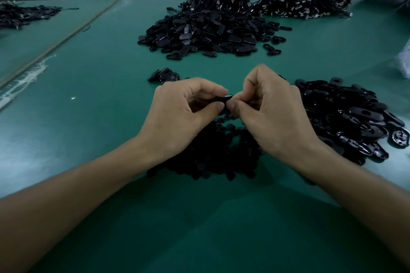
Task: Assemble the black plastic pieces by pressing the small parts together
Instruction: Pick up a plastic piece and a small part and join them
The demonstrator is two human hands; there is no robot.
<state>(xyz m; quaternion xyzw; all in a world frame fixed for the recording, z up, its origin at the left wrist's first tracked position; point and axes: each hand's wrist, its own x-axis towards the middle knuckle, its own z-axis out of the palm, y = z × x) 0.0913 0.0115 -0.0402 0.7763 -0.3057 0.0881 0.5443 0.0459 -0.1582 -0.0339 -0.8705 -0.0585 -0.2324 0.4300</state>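
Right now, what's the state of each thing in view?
black piece, held between both hands
left hand, fingers pinching the black piece
right hand, fingers pinching its other end
small-parts heap, loose under the hands
right pile, loose, untouched
far pile, heaped, untouched

Factory assy bench: green mat w/ bulk black part piles.

Two bare hands and forearms, seen from wearer's own head.
Left hand: bare, slim fingers, faint knuckle ridges; thumbnail short, trimmed.
Right hand: bare, same slim build, tendon lines across back.
Left forearm, right forearm: uncovered from wrist to frame edge, smooth.
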